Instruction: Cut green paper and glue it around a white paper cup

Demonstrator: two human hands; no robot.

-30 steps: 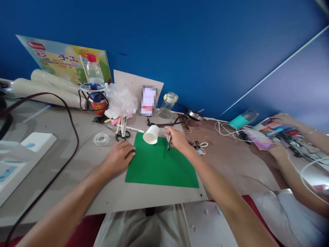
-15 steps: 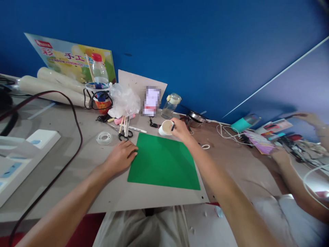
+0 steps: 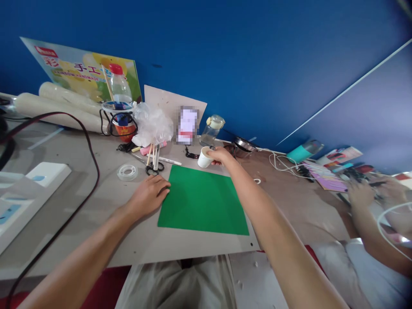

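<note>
A sheet of green paper lies flat on the grey table. My left hand rests palm down at the paper's left edge, fingers lying flat and touching it. Beyond the paper's far edge, my right hand is closed on the rim of a white paper cup, which stands nearly upright. A small dark thing shows at the fingertips by the rim; I cannot make out what it is. Scissors, a white marker and a roll of clear tape lie left of the cup.
A phone, a water bottle and a plastic bag stand along the blue wall. A dark cable crosses the left side, near a white plastic unit. At right, a co-worker's hands are among pens and paper.
The paper cup has gone from tilted to nearly upright, with my right hand still at its rim. My left hand stays on the paper's edge. The co-worker's hands have come closer together.
</note>
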